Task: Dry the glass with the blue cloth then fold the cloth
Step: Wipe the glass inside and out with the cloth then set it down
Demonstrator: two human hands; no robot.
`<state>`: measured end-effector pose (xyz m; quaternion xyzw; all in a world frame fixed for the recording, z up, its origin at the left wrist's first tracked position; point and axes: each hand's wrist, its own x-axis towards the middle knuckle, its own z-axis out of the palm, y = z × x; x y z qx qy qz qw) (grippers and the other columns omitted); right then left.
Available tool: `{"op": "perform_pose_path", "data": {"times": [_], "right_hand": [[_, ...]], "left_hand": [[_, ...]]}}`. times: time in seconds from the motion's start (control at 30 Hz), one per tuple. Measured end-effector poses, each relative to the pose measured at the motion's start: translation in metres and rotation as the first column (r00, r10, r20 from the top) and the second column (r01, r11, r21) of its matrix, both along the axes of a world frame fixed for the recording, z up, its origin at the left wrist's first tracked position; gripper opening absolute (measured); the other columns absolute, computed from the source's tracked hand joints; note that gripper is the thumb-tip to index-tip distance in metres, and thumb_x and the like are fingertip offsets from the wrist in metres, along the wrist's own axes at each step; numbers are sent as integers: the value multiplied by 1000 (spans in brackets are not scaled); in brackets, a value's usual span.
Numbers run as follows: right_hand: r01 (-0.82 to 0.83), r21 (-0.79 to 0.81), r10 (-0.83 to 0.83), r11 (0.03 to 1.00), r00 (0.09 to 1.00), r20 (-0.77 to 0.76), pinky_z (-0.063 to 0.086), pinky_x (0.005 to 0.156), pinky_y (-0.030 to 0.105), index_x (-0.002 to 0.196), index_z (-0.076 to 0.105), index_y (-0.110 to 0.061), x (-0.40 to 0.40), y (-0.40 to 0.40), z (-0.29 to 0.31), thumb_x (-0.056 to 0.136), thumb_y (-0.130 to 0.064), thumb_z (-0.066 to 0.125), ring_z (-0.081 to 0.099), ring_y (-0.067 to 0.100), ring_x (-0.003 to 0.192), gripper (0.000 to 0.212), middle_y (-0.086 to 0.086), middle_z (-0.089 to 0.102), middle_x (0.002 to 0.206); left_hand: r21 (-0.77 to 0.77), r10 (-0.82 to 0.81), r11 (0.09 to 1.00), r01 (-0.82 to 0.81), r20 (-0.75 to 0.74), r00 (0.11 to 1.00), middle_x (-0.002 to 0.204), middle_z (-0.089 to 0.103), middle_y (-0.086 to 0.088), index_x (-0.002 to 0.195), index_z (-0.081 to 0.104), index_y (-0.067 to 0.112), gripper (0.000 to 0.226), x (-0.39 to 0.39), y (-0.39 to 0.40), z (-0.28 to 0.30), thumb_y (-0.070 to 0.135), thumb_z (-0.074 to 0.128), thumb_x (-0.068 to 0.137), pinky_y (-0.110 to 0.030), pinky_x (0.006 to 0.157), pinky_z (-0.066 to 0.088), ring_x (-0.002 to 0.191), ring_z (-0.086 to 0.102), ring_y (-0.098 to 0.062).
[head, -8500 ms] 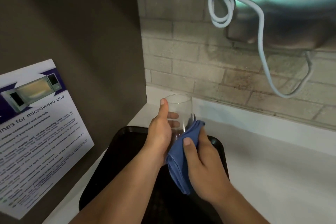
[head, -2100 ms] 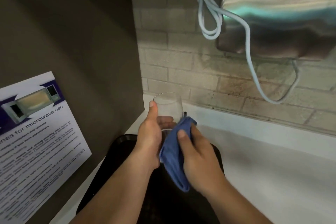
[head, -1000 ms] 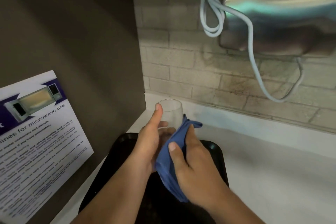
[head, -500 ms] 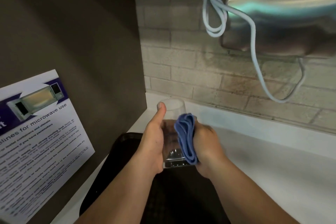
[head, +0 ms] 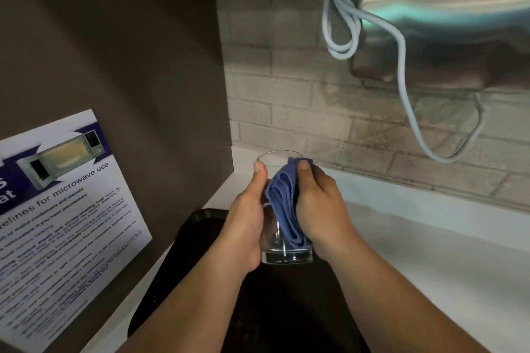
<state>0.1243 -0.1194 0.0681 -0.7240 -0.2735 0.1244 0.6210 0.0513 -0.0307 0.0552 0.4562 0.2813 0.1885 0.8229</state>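
Glass, a clear straight-sided tumbler (head: 282, 249), sat centre frame above the black plastic tray (head: 200, 226). I saw the left hand (head: 243, 226) clamped round its left wall, likely to steady it, while the right hand (head: 321, 209) pressed the bunched blue cloth (head: 282, 203) against its right wall to wipe. Folding was not yet begun.

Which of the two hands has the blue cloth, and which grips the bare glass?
The right hand presses the bunched blue cloth against the glass. The left hand grips the glass bare, thumb up near the rim.
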Motion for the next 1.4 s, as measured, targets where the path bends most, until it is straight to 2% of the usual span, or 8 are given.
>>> {"op": "perform_pose_path", "data": {"times": [0.27, 0.37, 0.5, 0.7, 0.8, 1.07, 1.27, 1.4], "right_hand": [[60, 21, -62, 998, 992, 112, 46, 61, 6, 104, 60, -24, -4, 5, -11, 104, -44, 34, 65, -11, 73, 32, -12, 67, 81], [61, 10, -58, 998, 984, -167, 57, 69, 31, 87, 69, -21, 4, 7, -7, 103, -49, 36, 72, 9, 64, 46, 1, 75, 72], [-47, -22, 32, 999, 884, -466, 55, 54, 28, 81, 71, -17, -1, -7, -15, 101, -36, 47, 71, 13, 51, 37, 2, 75, 61], [-117, -120, 126, 986, 989, 73, 48, 68, 5, 115, 60, -31, -36, -26, -35, 100, -52, 33, 70, -1, 82, 37, -12, 75, 88], [-101, -81, 119, 992, 956, 267, 39, 80, -4, 144, 39, -27, -28, -19, -19, 101, -40, 41, 57, -16, 100, 45, -13, 61, 119], [-4, -34, 13, 999, 961, 278, 43, 64, 2, 110, 53, -21, -7, -1, -7, 104, -37, 39, 64, -2, 77, 22, -4, 66, 90], [39, 50, -33, 998, 991, -131, 57, 80, 37, 83, 70, -21, 11, 5, 2, 100, -54, 36, 73, 18, 80, 51, 3, 77, 80], [-35, -24, 23, 999, 928, -372, 55, 51, 24, 77, 72, -19, 0, -6, -10, 103, -40, 44, 73, 10, 56, 44, -6, 76, 61]], "left_hand": [[-14, 20, 1000, -19, 42, 999, 98, 85, -7, 89, 87, 25, 60, 2, -12, -1, 76, 64, 66, -38, 78, 61, 87, 81, -21], [-42, 29, 999, -26, 62, 998, 94, 85, -8, 83, 87, 28, 58, 2, -12, -2, 77, 64, 65, -35, 69, 65, 83, 82, -23], [-63, 154, 986, -154, -16, 988, 107, 82, -15, 104, 82, 12, 89, 1, -9, 1, 89, 64, 62, -55, 92, 60, 97, 79, -37], [-44, 224, 971, -234, -158, 962, 94, 82, -15, 116, 66, 12, 77, 3, 1, 6, 81, 56, 82, -35, 57, 61, 79, 80, -30], [-12, 107, 994, -109, -130, 986, 92, 85, -13, 115, 74, 14, 75, -1, -2, 2, 79, 56, 84, -37, 70, 61, 83, 82, -28], [26, -62, 998, 62, -11, 998, 101, 85, -3, 91, 86, 35, 56, 0, -3, 7, 78, 52, 84, -38, 81, 60, 91, 81, -20], [9, -6, 1000, 6, -9, 1000, 101, 84, -10, 102, 85, 23, 67, -2, -13, 9, 80, 55, 83, -38, 73, 65, 91, 81, -27], [25, 189, 982, -188, -66, 980, 110, 80, -12, 116, 73, 21, 72, 0, -12, 12, 82, 55, 82, -51, 82, 63, 98, 77, -35]]}}
